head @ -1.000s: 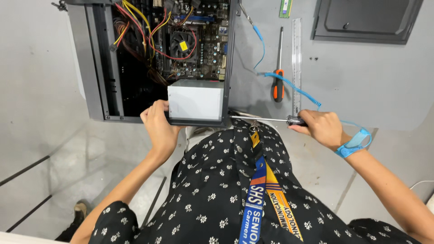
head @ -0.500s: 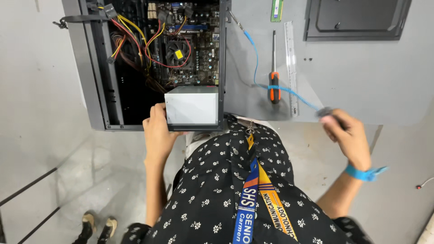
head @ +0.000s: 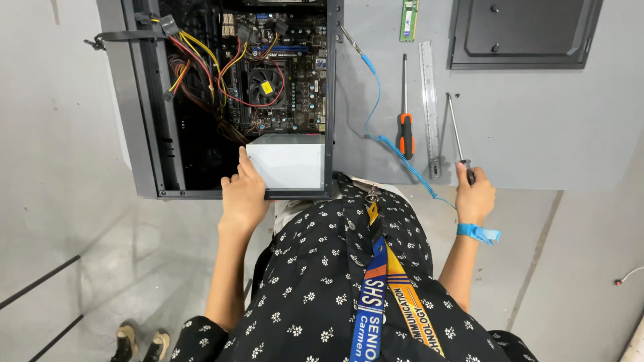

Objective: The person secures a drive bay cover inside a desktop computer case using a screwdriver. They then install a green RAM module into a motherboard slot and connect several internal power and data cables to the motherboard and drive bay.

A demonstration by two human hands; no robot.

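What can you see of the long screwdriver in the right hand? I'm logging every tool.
The long screwdriver with a thin silvery metal shaft and dark handle lies flat on the grey table, tip pointing away from the person. The right hand wraps the handle, hiding most of it. It lies right of the clear ruler, apart from it.

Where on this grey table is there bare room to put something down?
Bare table lies right of the long screwdriver, below the black side panel. Crowded: the strip from the computer case to the clear ruler, with orange-handled screwdriver and blue coiled cord.
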